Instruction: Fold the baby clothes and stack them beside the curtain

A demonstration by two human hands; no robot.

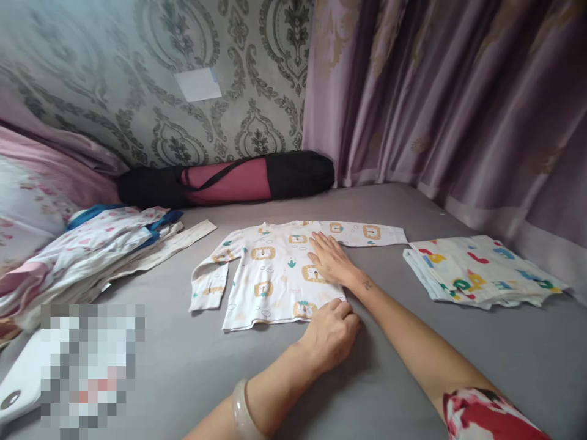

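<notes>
Along the bed's [160,360] left edge lies a loose pile [131,235], apparently unsorted. Mid-bed, the shirt [275,260] is spread flat, one sleeve bent, the other straight; its folding looks not yet done. The left hand [331,333] curls at its near right corner, any pinch hidden; the right [329,258] presses flat. Toward the right edge, clothes [486,269] lie folded.
</notes>
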